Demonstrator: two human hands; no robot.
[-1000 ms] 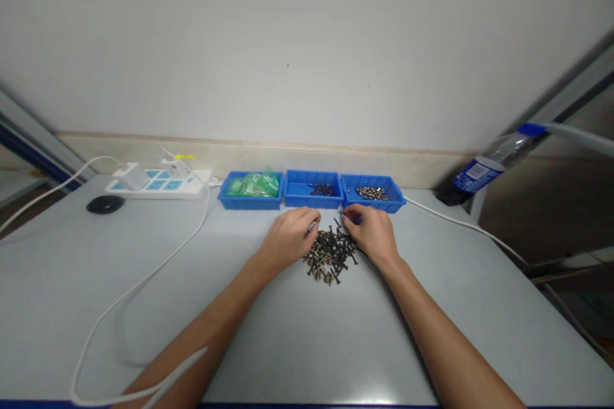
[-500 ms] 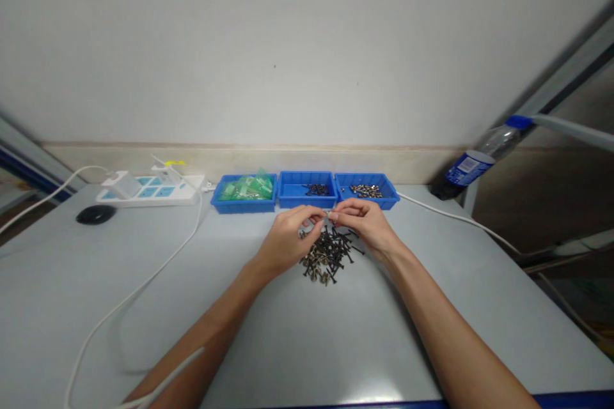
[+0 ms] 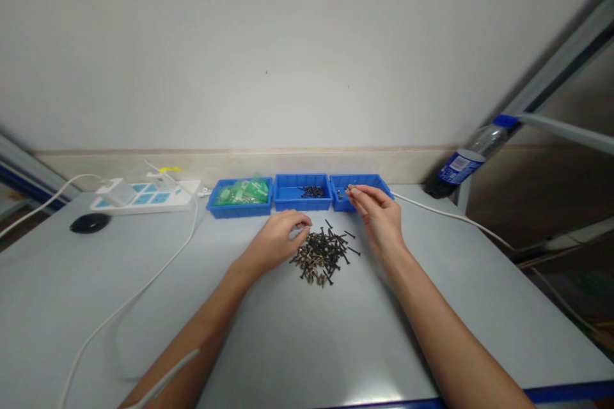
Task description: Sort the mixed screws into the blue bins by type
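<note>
A loose pile of screws (image 3: pixel 322 254), some black and some brass-coloured, lies on the grey table. My left hand (image 3: pixel 279 238) hovers at the pile's upper left edge, fingers bent, a gap between thumb and fingertips, nothing visible in it. Over the front of the right blue bin (image 3: pixel 341 206), my right hand (image 3: pixel 378 211) is closed in a pinch on a small screw (image 3: pixel 349 188), mostly covered by the fingertips. That hand hides much of the bin's contents. Black screws (image 3: pixel 313 192) lie in the middle blue bin (image 3: pixel 288 194).
The left blue bin (image 3: pixel 240 210) contains green plastic bags (image 3: pixel 243 192). A white power strip (image 3: pixel 148 198), a black mouse (image 3: pixel 90 223) and a white cable (image 3: pixel 163 255) are at left. A dark drink bottle (image 3: pixel 460 169) leans at back right.
My hands have come apart. The right one moved up and rightward to the right bin with the screw; the left drew slightly back to the left, its pinch loosened. The view shifted a little.
</note>
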